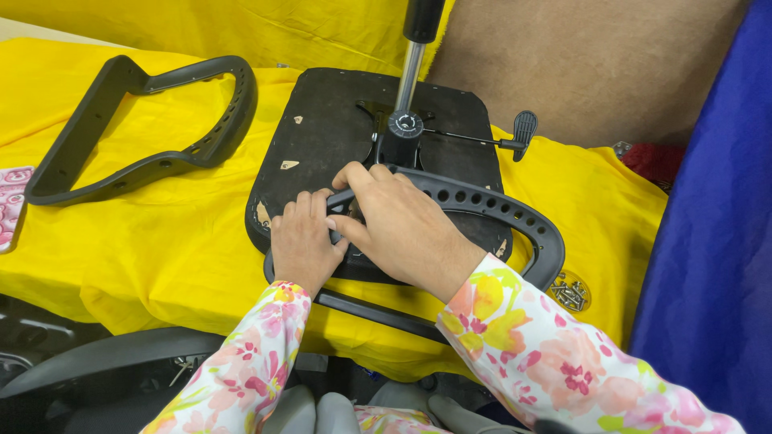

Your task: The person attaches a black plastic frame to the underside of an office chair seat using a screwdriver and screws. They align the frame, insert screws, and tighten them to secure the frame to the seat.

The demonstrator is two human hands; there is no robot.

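Black armrest frames [474, 210] and seat base [322, 137] are lying on yellow cloth [161, 241] — sleeves [547, 354] are showing pink-yellow floral print; blue fabric [716, 241] alongside.

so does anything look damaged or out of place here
Yes, slightly. The black seat base lies upside down on the yellow cloth, its surface chipped in pale spots near the left edge. Loose screws lie in a small pile by the armrest that both hands press.
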